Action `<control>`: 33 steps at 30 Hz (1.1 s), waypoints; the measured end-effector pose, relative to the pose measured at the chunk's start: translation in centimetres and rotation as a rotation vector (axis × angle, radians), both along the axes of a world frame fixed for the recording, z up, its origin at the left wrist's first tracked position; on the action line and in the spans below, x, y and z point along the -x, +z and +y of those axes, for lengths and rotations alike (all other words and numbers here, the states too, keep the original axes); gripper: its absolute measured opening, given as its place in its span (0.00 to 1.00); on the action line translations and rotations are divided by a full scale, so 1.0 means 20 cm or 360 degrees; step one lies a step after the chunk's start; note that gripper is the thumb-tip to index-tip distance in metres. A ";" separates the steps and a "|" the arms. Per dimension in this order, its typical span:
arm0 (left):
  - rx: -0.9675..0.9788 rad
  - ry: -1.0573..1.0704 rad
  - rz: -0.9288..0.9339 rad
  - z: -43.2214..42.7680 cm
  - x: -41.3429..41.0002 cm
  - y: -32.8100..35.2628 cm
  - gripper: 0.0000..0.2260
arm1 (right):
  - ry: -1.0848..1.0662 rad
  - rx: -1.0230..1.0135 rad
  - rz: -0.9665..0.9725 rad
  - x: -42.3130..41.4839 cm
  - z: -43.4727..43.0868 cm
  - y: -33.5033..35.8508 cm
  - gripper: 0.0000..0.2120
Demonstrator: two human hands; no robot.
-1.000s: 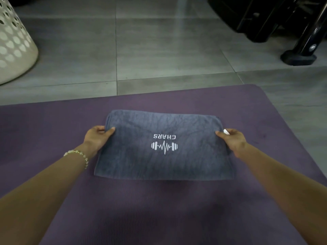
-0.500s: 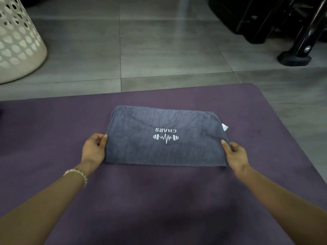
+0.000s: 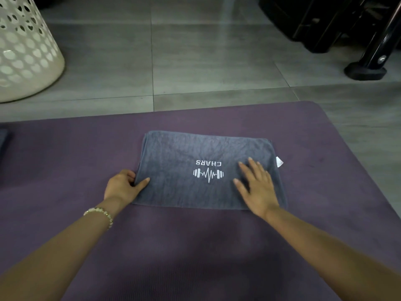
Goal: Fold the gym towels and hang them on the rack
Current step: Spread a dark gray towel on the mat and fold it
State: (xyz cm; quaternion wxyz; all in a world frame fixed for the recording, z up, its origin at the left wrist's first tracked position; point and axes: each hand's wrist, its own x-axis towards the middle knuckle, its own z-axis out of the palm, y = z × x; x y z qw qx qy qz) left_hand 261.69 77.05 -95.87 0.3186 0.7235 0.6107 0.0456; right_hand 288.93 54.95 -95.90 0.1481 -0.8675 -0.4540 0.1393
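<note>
A folded grey gym towel (image 3: 184, 157) with a white "CHARS" barbell logo lies flat on the purple mat (image 3: 195, 246). My left hand (image 3: 122, 186) pinches the towel's near-left edge, thumb on top and fingers tucked at the side. Flat on the towel's right part lies my right hand (image 3: 257, 187), fingers spread and straight, just right of the logo. A small white tag (image 3: 279, 162) sticks out at the towel's right edge.
A white perforated laundry basket (image 3: 23, 51) stands on the grey tiled floor at the far left. Black equipment with a foot (image 3: 365, 71) sits at the far right. A dark flat object (image 3: 2, 144) shows at the mat's left edge.
My right hand left the towel's right edge and now lies flat on top of it. My left hand stayed at the left edge. The towel settled flat on the mat.
</note>
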 end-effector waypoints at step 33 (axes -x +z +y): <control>-0.0198 -0.1203 -0.0049 -0.38 -0.65 0.06 0.26 | -0.1259 -0.0557 0.1197 -0.15 0.21 0.01 0.26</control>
